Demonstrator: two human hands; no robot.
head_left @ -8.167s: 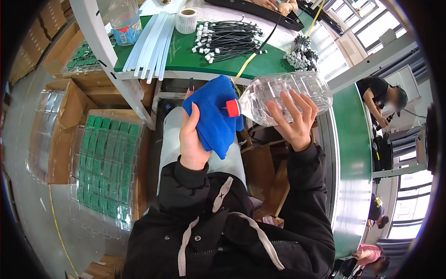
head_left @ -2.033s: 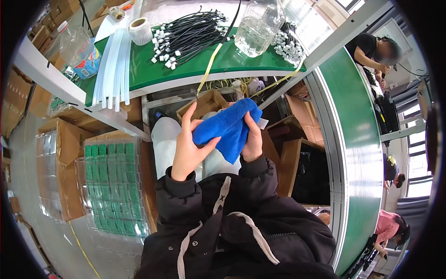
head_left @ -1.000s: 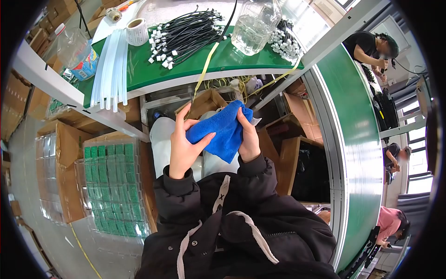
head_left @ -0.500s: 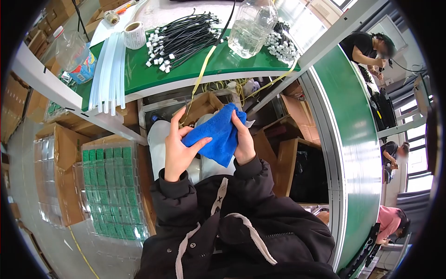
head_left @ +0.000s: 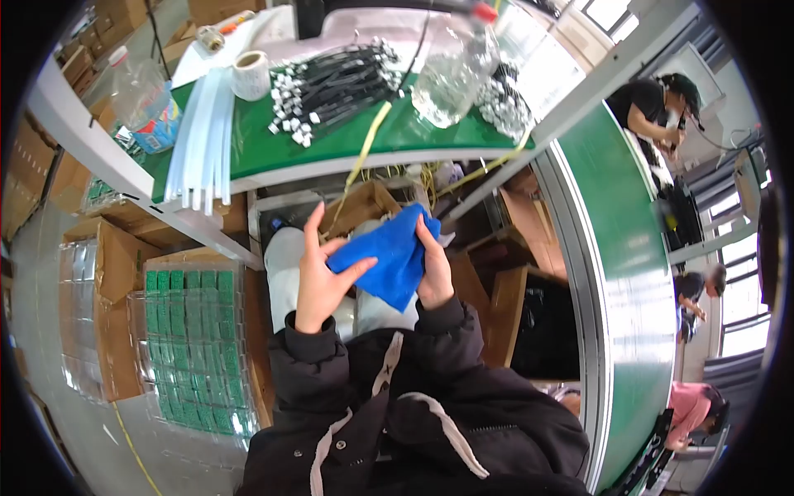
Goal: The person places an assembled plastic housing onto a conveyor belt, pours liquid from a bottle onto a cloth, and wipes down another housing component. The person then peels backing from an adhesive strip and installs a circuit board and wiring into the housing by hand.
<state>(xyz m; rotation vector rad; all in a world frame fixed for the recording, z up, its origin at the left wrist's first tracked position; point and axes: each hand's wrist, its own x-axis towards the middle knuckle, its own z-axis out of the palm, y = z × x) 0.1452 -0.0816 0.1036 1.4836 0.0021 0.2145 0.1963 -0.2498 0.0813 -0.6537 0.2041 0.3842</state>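
A folded blue cloth (head_left: 385,260) is held between my two hands, above my lap. My left hand (head_left: 325,277) pinches its left edge between thumb and fingers, with the index finger raised. My right hand (head_left: 435,269) grips the right side, its thumb on top of the cloth. A small white tag sticks out beside the right hand. Beyond the cloth, on the green bench (head_left: 256,145), stands a clear bottle (head_left: 447,87) with a red cap, partly filled with liquid. Black cables with white connectors (head_left: 335,87) lie in a pile left of the bottle.
Pale tubes (head_left: 201,140), a label roll (head_left: 251,76) and a labelled bottle (head_left: 147,103) occupy the bench's left part. Trays of green boards (head_left: 194,347) sit at left, near cardboard boxes (head_left: 124,306). An open box (head_left: 538,322) is at right. Co-workers (head_left: 653,112) work beyond the right bench.
The large bottle, held in my right hand in the oldest frame, now stands on the bench. My right hand has since taken hold of the cloth. Lately the view has tilted, with the grip much the same.
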